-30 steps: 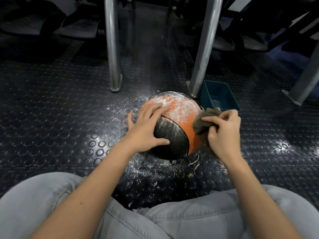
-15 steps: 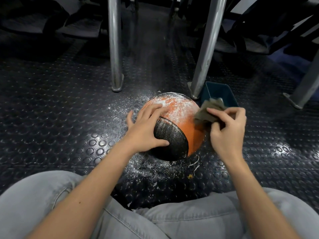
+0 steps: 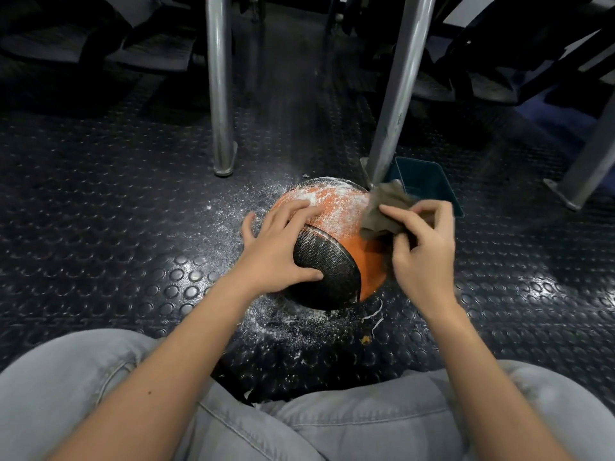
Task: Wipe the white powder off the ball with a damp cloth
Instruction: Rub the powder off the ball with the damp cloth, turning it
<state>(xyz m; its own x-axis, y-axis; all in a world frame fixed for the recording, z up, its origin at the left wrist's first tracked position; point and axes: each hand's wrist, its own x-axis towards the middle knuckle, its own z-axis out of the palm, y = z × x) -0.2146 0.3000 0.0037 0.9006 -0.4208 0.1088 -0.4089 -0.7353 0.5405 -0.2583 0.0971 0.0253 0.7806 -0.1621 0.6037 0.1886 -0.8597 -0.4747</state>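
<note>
while the left hand point(image 3: 276, 247) lies spread flat on the near-left side of the orange-and-black ball point(image 3: 339, 214), steadying it on the studded rubber floor point(image 3: 133, 227), the right hand point(image 3: 422, 247) curls its fingers round a bunched grey-brown cloth point(image 3: 382, 207) pressed to the ball's upper right, so the wiping step looks under way. white powder point(image 3: 312, 194) coats the ball's top, while the lower right orange patch looks clean, so the job seems early. the next move calls for dragging the cloth across the top, the left hand braced against rolling.
</note>
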